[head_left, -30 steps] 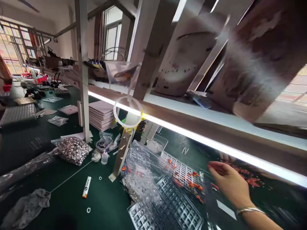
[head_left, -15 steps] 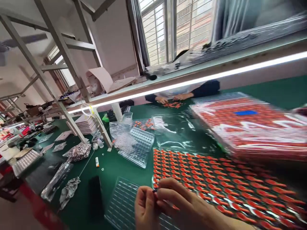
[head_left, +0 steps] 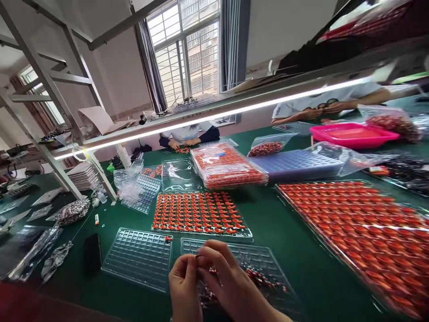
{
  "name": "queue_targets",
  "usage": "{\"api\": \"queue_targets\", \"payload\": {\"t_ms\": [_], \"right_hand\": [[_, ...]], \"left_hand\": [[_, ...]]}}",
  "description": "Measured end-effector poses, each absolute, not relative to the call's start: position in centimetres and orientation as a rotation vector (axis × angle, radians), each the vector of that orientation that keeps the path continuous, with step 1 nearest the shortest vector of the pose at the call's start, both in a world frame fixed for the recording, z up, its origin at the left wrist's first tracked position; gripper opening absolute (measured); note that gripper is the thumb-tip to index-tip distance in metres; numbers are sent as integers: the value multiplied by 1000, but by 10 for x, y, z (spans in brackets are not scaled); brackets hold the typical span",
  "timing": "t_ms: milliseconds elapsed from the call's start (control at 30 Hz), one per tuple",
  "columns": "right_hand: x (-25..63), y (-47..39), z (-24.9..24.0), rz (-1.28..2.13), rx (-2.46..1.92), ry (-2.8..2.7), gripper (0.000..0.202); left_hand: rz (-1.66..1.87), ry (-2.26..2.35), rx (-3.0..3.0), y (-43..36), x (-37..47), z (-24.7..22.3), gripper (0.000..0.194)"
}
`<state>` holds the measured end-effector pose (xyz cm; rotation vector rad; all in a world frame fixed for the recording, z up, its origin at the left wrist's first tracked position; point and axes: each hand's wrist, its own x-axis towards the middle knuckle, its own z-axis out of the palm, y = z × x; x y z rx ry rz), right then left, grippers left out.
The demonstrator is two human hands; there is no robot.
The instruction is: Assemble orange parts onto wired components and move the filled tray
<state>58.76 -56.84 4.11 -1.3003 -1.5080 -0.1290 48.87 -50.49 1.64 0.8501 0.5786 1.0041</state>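
Note:
My left hand (head_left: 184, 286) and my right hand (head_left: 231, 286) meet at the bottom centre, fingertips pinched together on a tiny dark part (head_left: 198, 256) that is too small to make out. They hover over a clear plastic tray (head_left: 264, 261) holding a few red and dark pieces. An almost bare clear tray (head_left: 137, 257) with one red piece lies to the left. Beyond the hands sits a tray filled with red parts (head_left: 199, 212).
A large tray of red parts (head_left: 362, 228) fills the right. A wrapped stack of filled trays (head_left: 228, 165), a blue tray stack (head_left: 295, 163) and a pink bin (head_left: 351, 134) lie farther back. Other people's hands (head_left: 182, 144) work across the green table (head_left: 288, 250). A black phone (head_left: 92, 257) lies left.
The view has swung from the left end of the bench to the trays in front. My right hand came back from reaching forward, and both hands now pinch a small part together.

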Motion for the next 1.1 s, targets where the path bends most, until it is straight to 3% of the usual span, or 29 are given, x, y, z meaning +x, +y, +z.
{"api": "queue_targets", "payload": {"t_ms": [433,600,1100], "right_hand": [[613,-575,24,10,-1365,-1166,27],[615,-574,17,189,-1275,-1096,11],[597,-571,28,170,-1307,-894,19]], "left_hand": [[783,578,859,-491,510,11,38],[710,565,916,-490,511,12,37],[670,558,606,-485,524,24,29]]}}
